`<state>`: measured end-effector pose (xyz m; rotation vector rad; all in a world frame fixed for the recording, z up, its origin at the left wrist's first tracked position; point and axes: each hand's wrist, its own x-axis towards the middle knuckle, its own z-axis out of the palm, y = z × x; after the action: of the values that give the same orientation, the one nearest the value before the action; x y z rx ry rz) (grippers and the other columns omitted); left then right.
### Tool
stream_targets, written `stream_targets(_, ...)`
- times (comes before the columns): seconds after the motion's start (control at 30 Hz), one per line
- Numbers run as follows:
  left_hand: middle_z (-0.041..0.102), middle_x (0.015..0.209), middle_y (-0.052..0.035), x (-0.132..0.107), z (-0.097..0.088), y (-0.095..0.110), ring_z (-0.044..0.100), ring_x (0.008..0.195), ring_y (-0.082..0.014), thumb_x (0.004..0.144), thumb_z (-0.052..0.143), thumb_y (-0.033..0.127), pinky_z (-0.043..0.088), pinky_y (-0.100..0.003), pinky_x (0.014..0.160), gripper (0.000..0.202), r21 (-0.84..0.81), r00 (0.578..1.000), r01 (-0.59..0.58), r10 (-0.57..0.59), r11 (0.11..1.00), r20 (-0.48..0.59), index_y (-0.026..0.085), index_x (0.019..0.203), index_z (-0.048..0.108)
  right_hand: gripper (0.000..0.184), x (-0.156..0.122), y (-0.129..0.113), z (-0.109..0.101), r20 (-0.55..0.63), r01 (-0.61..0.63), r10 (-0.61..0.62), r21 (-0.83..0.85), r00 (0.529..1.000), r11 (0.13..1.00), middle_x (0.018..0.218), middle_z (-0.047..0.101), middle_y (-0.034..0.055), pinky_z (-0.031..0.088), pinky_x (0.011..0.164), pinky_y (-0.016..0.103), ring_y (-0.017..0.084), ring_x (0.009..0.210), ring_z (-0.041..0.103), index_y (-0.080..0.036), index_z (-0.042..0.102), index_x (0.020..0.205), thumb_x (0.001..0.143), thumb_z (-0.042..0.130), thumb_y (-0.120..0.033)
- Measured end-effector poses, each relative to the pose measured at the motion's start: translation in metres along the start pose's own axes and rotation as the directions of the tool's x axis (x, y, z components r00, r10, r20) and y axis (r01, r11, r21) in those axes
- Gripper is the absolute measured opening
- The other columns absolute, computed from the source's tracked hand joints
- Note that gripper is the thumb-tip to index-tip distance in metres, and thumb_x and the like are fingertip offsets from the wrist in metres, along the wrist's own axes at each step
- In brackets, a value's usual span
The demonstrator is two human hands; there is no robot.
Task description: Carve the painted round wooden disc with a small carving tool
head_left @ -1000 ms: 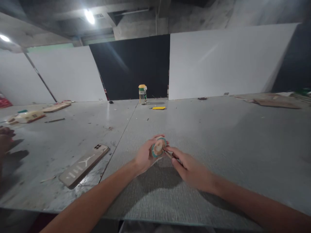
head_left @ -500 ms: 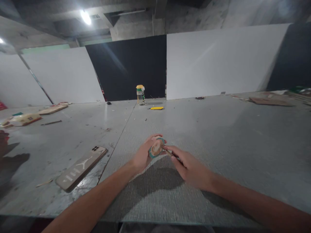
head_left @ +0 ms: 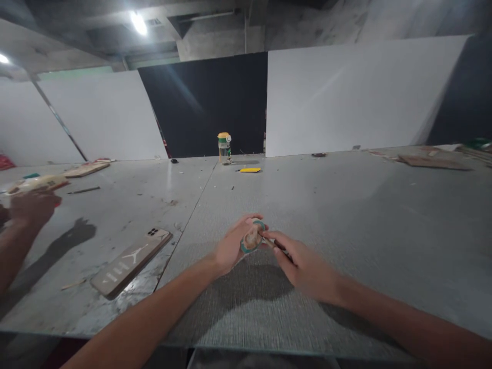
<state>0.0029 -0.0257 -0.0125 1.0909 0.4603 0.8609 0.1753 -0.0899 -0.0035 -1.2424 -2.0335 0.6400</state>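
Head | left hand [head_left: 231,247] grips disc [head_left: 250,240] | right hand [head_left: 302,260] pinches tool [head_left: 270,243] | both inside table edge [head_left: 246,348]

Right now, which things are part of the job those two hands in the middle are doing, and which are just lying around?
Seem part of the job:
round teal-edged piece, in the left hand
thin tool, in the right hand, tip at the piece

Seem just left about:
phone
pale little stick
slim yellow thing
yellow-lidded bottle, upright
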Motion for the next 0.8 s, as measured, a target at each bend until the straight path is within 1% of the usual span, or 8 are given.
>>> stream_targets(0.1, 0.062, 0.102, -0.0093, -0.001, 0.003, 0.003, 0.059, 0.089, -0.0184, 0.087, 0.053, 0.046, 0.044, -0.032, 0.080, 0.036, 0.053, 0.999, 0.009, -0.006, 0.999, -0.053, 0.017, 0.109, 0.055, 0.040, 0.000, 0.000, 0.000, 0.021, 0.030, -0.030, 0.017, 0.999, 0.999, 0.115, 0.066, 0.0126, 0.048, 0.088, 0.036, 0.022, 0.104, 0.062, -0.018, 0.052, 0.131, 0.093, 0.038, -0.018)
stream_targets(0.17, 0.062, 0.103, -0.0092, -0.001, 0.004, 0.005, 0.059, 0.089, -0.0181, 0.088, 0.053, 0.045, 0.044, -0.032, 0.079, 0.035, 0.068, 0.997, -0.001, 0.006, 0.998, -0.073, 0.017, 0.109, 0.055, 0.041, 0.000, -0.001, 0.000, 0.030, 0.039, -0.040, 0.023, 0.999, 0.999, 0.118, 0.065, 0.0127, 0.047, 0.090, 0.037, 0.022, 0.107, 0.061, -0.019, 0.051, 0.132, 0.093, 0.039, -0.018)
stream_targets(0.23, 0.061, 0.103, -0.0094, 0.000, 0.004, 0.005, 0.059, 0.090, -0.0188, 0.088, 0.052, 0.045, 0.045, -0.033, 0.080, 0.035, 0.063, 0.998, -0.005, 0.009, 0.998, -0.059, 0.017, 0.108, 0.055, 0.041, 0.000, -0.002, -0.001, 0.020, 0.018, -0.018, 0.012, 1.000, 1.000, 0.117, 0.065, 0.0134, 0.047, 0.090, 0.038, 0.023, 0.106, 0.061, -0.018, 0.051, 0.132, 0.093, 0.039, -0.019)
stream_targets(0.33, 0.062, 0.100, -0.0092, 0.000, 0.000, 0.001, 0.059, 0.091, -0.0203, 0.088, 0.051, 0.046, 0.046, -0.037, 0.083, 0.036, 0.082, 1.000, -0.012, 0.012, 0.997, -0.001, 0.018, 0.109, 0.055, 0.039, 0.000, -0.004, -0.002, 0.006, -0.025, 0.025, -0.011, 1.000, 1.000, 0.112, 0.067, 0.0141, 0.049, 0.085, 0.037, 0.023, 0.100, 0.063, -0.016, 0.052, 0.130, 0.093, 0.038, -0.019)
stream_targets(0.4, 0.062, 0.099, -0.0085, 0.000, -0.003, -0.003, 0.059, 0.089, -0.0192, 0.088, 0.051, 0.047, 0.046, -0.034, 0.081, 0.036, 0.143, 1.000, -0.024, 0.025, 0.989, -0.004, 0.018, 0.109, 0.057, 0.038, 0.001, -0.004, -0.003, 0.022, -0.012, 0.012, -0.001, 1.000, 1.000, 0.112, 0.066, 0.0129, 0.049, 0.084, 0.034, 0.022, 0.099, 0.063, -0.017, 0.053, 0.128, 0.093, 0.038, -0.017)
stream_targets(0.5, 0.062, 0.096, -0.0078, 0.001, -0.005, -0.005, 0.059, 0.084, -0.0169, 0.087, 0.052, 0.048, 0.044, -0.029, 0.075, 0.037, 0.218, 0.997, -0.025, 0.040, 0.976, -0.062, 0.017, 0.106, 0.059, 0.036, 0.002, -0.004, -0.003, 0.046, 0.015, -0.016, 0.022, 0.999, 1.000, 0.109, 0.068, 0.0108, 0.049, 0.082, 0.033, 0.021, 0.094, 0.064, -0.019, 0.055, 0.125, 0.093, 0.037, -0.016)
stream_targets(0.67, 0.062, 0.091, -0.0073, 0.002, -0.002, -0.003, 0.059, 0.080, -0.0181, 0.088, 0.047, 0.051, 0.048, -0.033, 0.073, 0.040, 0.153, 1.000, -0.018, 0.021, 0.988, -0.019, 0.018, 0.107, 0.057, 0.036, 0.001, -0.002, -0.003, 0.000, 0.009, -0.009, -0.002, 1.000, 1.000, 0.114, 0.066, 0.0126, 0.048, 0.083, 0.036, 0.023, 0.097, 0.063, -0.019, 0.053, 0.126, 0.093, 0.038, -0.019)
stream_targets(0.8, 0.061, 0.085, -0.0062, 0.003, -0.005, -0.005, 0.059, 0.071, -0.0154, 0.087, 0.049, 0.050, 0.047, -0.027, 0.063, 0.038, 0.220, 0.998, -0.021, 0.033, 0.975, -0.051, 0.016, 0.101, 0.060, 0.033, -0.001, 0.000, 0.000, 0.052, 0.000, 0.000, -0.007, 0.999, 1.000, 0.106, 0.067, 0.0124, 0.048, 0.081, 0.036, 0.022, 0.092, 0.063, -0.017, 0.053, 0.122, 0.093, 0.038, -0.017)
